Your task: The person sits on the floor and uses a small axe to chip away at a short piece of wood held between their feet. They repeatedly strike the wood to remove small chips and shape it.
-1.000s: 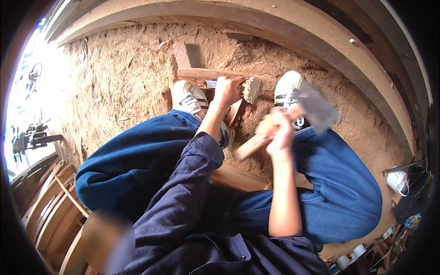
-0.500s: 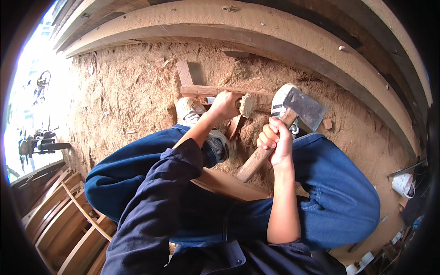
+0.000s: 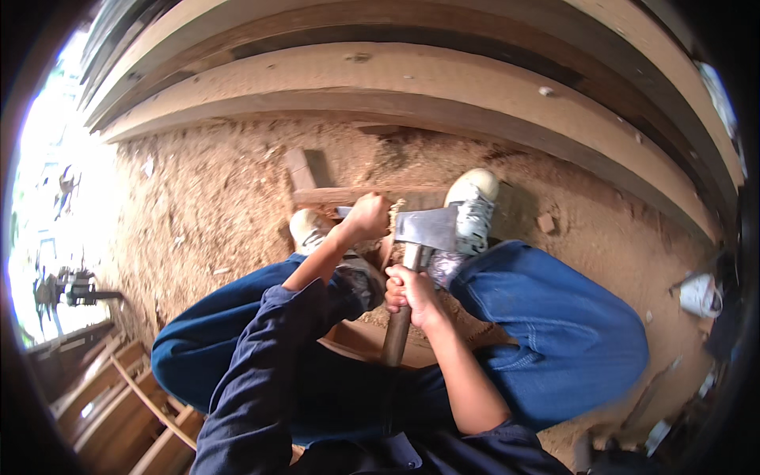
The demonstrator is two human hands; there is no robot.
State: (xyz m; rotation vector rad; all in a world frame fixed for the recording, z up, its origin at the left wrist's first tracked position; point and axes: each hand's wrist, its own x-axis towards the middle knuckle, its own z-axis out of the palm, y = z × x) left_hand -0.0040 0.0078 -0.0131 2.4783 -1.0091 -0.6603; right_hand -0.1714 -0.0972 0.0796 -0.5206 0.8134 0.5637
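Note:
My left hand (image 3: 370, 216) is closed round a chisel, mostly hidden in the fist. The chisel's frayed, mushroomed handle end (image 3: 397, 209) sticks out on the right, and a bit of pale metal shows on the left. My right hand (image 3: 412, 294) grips an axe (image 3: 427, 227) by its wooden handle, below the grey metal head. One end of the axe head is at the frayed handle end; whether they touch, I cannot tell. Just beyond my left fist, a wooden bar (image 3: 336, 195) lies across the ground near my shoes.
Large curved timbers (image 3: 301, 73) span the far side. A short wood block (image 3: 299, 169) lies beyond the bar, and a small offcut (image 3: 546, 223) is right of my shoe (image 3: 473, 198). Wood shavings cover the ground. More curved pieces (image 3: 119, 416) lie lower left; a white bucket (image 3: 701, 295) stands at right.
My right hand has swung the axe leftward, bringing its head from over the right shoe to the frayed chisel end. My left hand keeps its grip; the whole view has shifted a little.

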